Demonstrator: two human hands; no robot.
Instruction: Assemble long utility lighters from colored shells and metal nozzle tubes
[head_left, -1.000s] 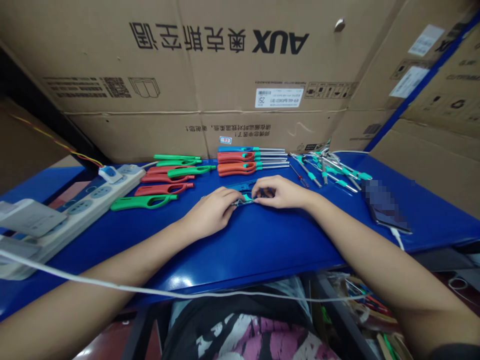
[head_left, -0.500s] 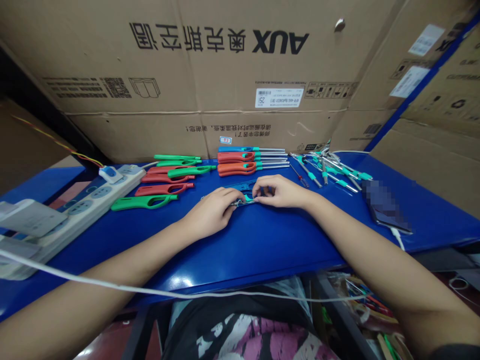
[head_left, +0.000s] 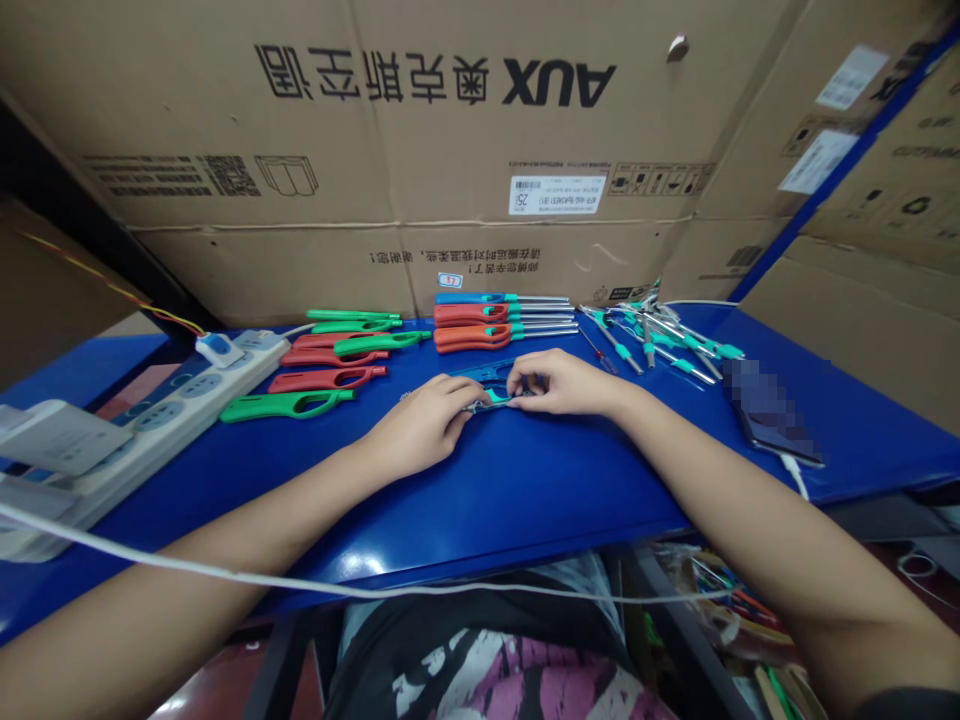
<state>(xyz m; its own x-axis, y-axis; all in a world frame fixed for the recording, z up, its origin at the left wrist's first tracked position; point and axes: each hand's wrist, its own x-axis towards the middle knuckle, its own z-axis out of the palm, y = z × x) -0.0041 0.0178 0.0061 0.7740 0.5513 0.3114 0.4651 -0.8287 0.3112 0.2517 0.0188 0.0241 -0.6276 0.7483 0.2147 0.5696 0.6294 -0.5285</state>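
Note:
My left hand [head_left: 421, 425] is closed around the near end of a small lighter insert with a teal trigger [head_left: 496, 396] and thin metal parts. At the other end of that insert, my right hand [head_left: 556, 383] pinches a thin part between thumb and forefinger. The fingers hide much of the piece. Just behind it lies a blue lighter shell [head_left: 487, 372], partly covered by both hands. Farther back, assembled gas lighters with red, orange and blue handles [head_left: 471, 338] and metal tubes lie side by side.
Left of them are several green and red lighter shells [head_left: 326, 379] and a white power strip [head_left: 180, 400]. Loose metal tubes with teal parts [head_left: 675, 335], a small screwdriver [head_left: 600, 355] and a phone [head_left: 776, 420] lie right. Cardboard [head_left: 420, 200] walls the back; a white cable [head_left: 360, 588] crosses in front.

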